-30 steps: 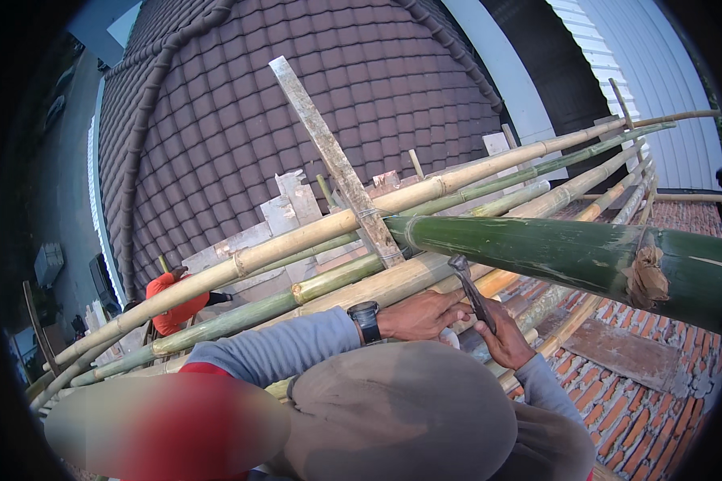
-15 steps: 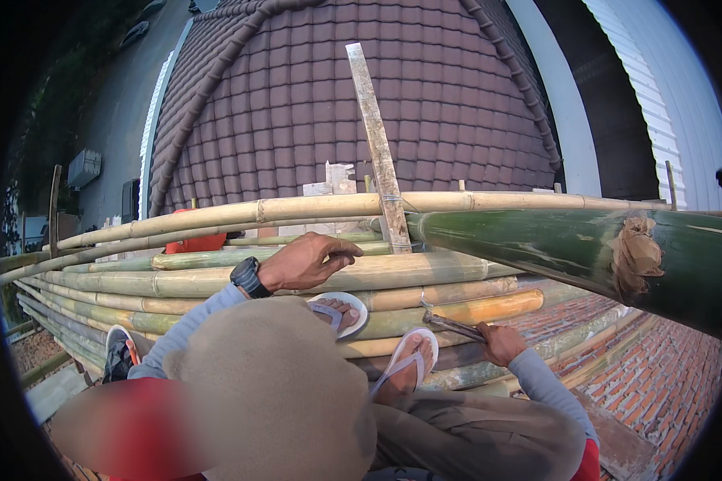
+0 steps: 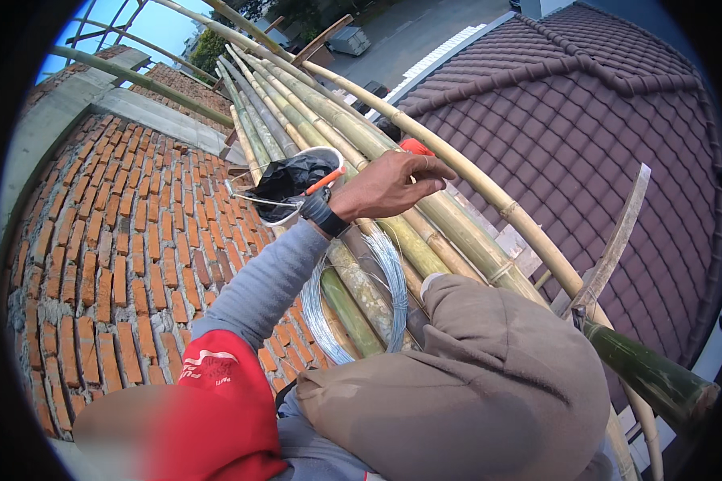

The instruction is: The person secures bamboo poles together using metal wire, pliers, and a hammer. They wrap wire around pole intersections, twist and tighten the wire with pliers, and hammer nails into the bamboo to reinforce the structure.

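Note:
My left hand (image 3: 389,183) hangs above the bamboo poles (image 3: 441,216), palm down, fingers stretched forward and thumb apart, with nothing seen in it. A dark watch (image 3: 323,215) is on that wrist. Beside the wrist stands a white bucket (image 3: 326,155) with black plastic (image 3: 285,183) and an orange-handled tool (image 3: 326,180) at its mouth. Nearer to me, a loose coil of silvery wire (image 3: 395,280) lies across the poles, next to my bent knee (image 3: 489,345). My right hand is out of sight.
A brick wall (image 3: 136,248) rises on the left. Along the right runs a bamboo rail (image 3: 489,192), with a tiled roof (image 3: 569,144) beyond it. A flat wooden slat (image 3: 618,240) and a thick green bamboo pole (image 3: 650,369) are at the right.
My view has swung left, bringing in the brick wall, bucket and wire coil. My right hand, which held a pliers-like tool, has left the picture. My left hand stays outstretched.

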